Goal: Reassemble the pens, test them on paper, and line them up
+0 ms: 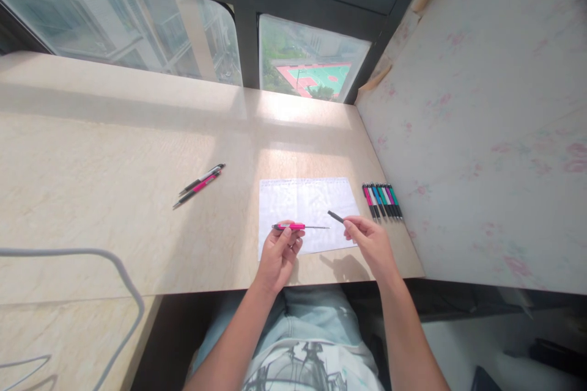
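My left hand (280, 256) is closed on a pink pen barrel (293, 226), from which a thin dark refill (316, 227) sticks out to the right. Between the thumb and fingers of my right hand (370, 243) is a black pen grip section (335, 216), apart from the barrel. Both hands are over a white sheet of paper (302, 201), which has faint lines of writing along its top edge. To the right of the paper, several pens (381, 200) in pink, white, blue, green and purple lie in a row.
Two pens, one pink (198, 189) and one silver and black (202, 178), lie side by side on the left of the light tabletop (137, 153). A grey cable (114, 263) curves at lower left. A floral wall (481, 134) bounds the right, windows the back.
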Demonstrator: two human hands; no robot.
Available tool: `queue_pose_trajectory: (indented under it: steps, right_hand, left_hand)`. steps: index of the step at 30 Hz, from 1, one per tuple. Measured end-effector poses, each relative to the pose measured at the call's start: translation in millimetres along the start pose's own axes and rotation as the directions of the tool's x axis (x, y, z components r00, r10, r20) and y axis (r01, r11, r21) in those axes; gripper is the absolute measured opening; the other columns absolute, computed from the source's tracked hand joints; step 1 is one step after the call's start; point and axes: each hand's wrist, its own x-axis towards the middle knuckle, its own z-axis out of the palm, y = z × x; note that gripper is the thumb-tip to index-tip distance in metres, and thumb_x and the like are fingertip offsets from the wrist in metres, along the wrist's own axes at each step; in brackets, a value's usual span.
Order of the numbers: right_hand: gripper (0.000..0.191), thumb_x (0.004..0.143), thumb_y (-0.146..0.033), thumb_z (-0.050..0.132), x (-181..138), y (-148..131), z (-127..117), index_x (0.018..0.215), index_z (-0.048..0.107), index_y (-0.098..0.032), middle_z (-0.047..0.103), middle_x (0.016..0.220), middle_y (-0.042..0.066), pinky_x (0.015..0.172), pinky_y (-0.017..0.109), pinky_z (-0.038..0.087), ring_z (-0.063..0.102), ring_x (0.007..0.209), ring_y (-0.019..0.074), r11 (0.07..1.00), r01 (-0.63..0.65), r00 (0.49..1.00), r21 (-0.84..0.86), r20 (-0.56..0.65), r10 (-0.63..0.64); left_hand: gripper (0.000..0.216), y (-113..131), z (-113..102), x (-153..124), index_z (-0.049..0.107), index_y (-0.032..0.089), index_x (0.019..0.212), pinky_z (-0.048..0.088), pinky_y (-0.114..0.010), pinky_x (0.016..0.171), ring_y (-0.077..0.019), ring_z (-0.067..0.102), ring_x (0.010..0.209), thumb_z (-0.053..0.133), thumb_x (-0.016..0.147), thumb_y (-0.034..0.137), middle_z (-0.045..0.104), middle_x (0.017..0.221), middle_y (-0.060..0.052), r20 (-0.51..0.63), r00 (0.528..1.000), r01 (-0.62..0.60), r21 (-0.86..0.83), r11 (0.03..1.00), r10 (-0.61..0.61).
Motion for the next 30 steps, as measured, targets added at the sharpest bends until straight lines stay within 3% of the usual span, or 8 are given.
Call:
queue_pose_trajectory:
  steps: [8,19,30]
  right_hand:
    - [0.03,0.079,-0.042,0.069,-20,-14,-18,0.095,0.072,-0.017,0.074,0.083,0.008,0.076,0.034,0.055,0.069,0.079,0.0222,1.0,0.001,1.0,0.018,-0.011,-0.001]
    - [0.026,0.08,-0.041,0.069,-25,-14,-24,0.094,0.074,-0.02,0.074,0.093,0.008,0.078,0.036,0.056,0.069,0.085,0.0238,0.986,0.136,0.99,-0.092,-0.036,-0.14]
    - [0.02,0.084,-0.037,0.064,-25,-25,-15,0.094,0.073,-0.023,0.074,0.092,0.006,0.073,0.033,0.056,0.069,0.081,0.0217,0.943,0.248,0.969,-0.221,0.035,-0.246]
  left_hand:
    - [0.024,-2,-4,3,0.065,0.018,0.096,0.052,-0.019,0.068,-0.0111,0.067,0.078,0.076,0.075,0.022,0.073,0.087,-0.003,0.007,1.0,-0.016,0.021,1.0,0.016]
    - [0.023,-2,-1,1,0.065,0.018,0.096,0.051,-0.019,0.069,-0.0108,0.068,0.077,0.076,0.076,0.022,0.073,0.087,-0.003,0.007,1.0,-0.017,0.045,0.999,0.016]
    - [0.023,-3,-1,-1,0.065,0.017,0.096,0.051,-0.019,0.07,-0.011,0.067,0.078,0.075,0.077,0.025,0.073,0.089,-0.004,0.016,1.0,-0.012,0.113,0.993,0.01]
